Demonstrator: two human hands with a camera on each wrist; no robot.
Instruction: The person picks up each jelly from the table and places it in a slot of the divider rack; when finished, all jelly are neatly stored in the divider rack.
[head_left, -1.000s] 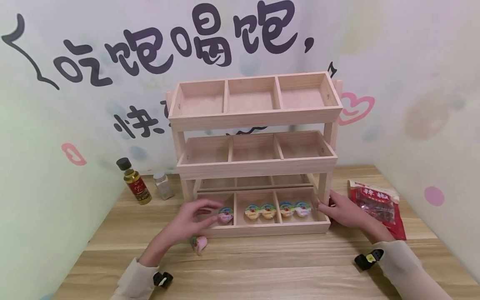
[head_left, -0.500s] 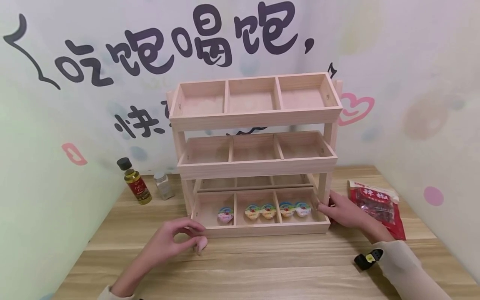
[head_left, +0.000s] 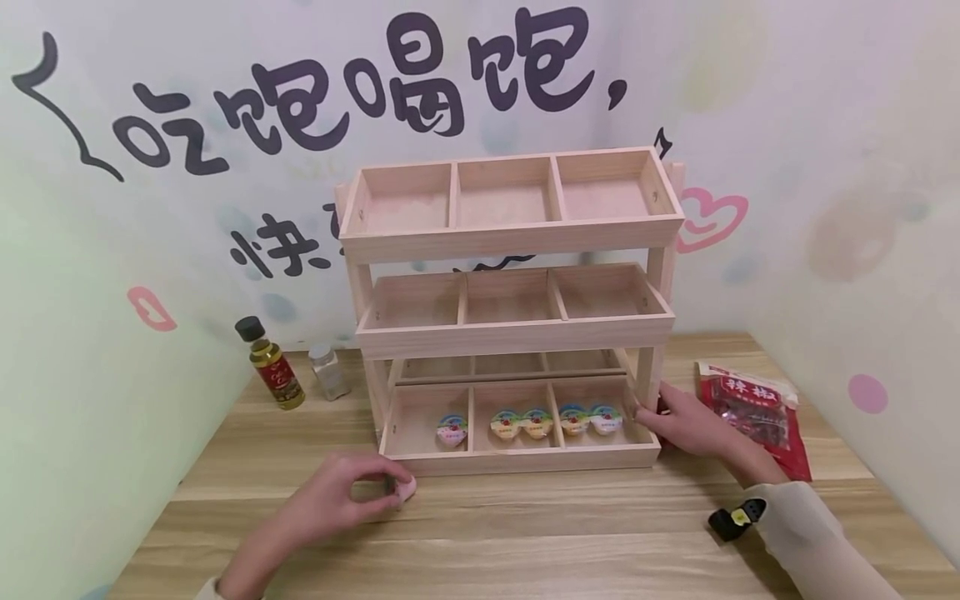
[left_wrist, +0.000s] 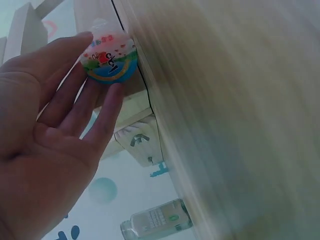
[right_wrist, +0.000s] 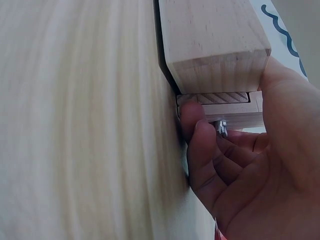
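My left hand [head_left: 333,497] pinches a small jelly cup [left_wrist: 109,62] at the table, just in front of the rack's lower left corner. In the left wrist view its printed lid shows between thumb and fingers. The three-tier wooden rack [head_left: 517,461] stands in the middle. Its bottom tier holds one pink-lidded jelly cup [head_left: 452,431] in the left compartment, a pair of yellowish cups [head_left: 506,426] in the middle and another pair of cups [head_left: 590,419] on the right. My right hand [head_left: 686,421] grips the rack's lower right end, its fingers curled behind the wood near a metal wing nut [right_wrist: 221,128].
An oil bottle [head_left: 276,373] with a black cap and a small glass jar [head_left: 328,373] stand left of the rack. A red bag of dried chilies [head_left: 756,417] lies to its right, close to my right forearm. A printed wall rises behind.
My left hand has withdrawn from the bottom left compartment, come down toward the table and taken hold of the loose jelly cup. My right hand stays on the rack.
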